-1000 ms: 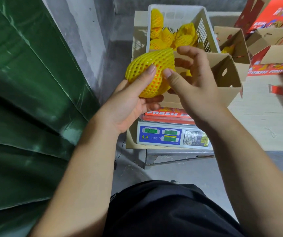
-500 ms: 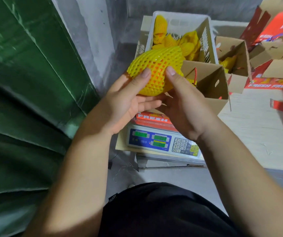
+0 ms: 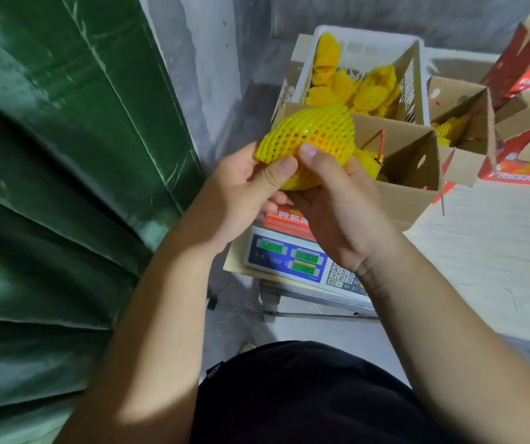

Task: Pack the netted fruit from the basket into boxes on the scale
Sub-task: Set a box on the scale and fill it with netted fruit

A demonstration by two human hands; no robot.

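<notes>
A fruit in yellow foam netting [image 3: 316,136] is held in front of me by both hands. My left hand [image 3: 244,193] grips its left underside with the thumb on the net. My right hand [image 3: 340,200] cups it from below right, thumb pressed on top. Behind it an open cardboard box [image 3: 414,181] stands on the scale [image 3: 292,261] and holds netted fruit [image 3: 367,161]. Farther back, the white plastic basket [image 3: 414,75] contains several netted fruits [image 3: 366,91].
A second open box [image 3: 468,123] with netted fruit stands right of the basket. Red printed cartons [image 3: 519,174] lie at the far right on the pale table [image 3: 487,245]. A green tarp [image 3: 58,187] fills the left side, next to a grey wall.
The fruit has stayed close in front of the box while both thumbs shifted toward each other on its net. The view moved slightly left and down.
</notes>
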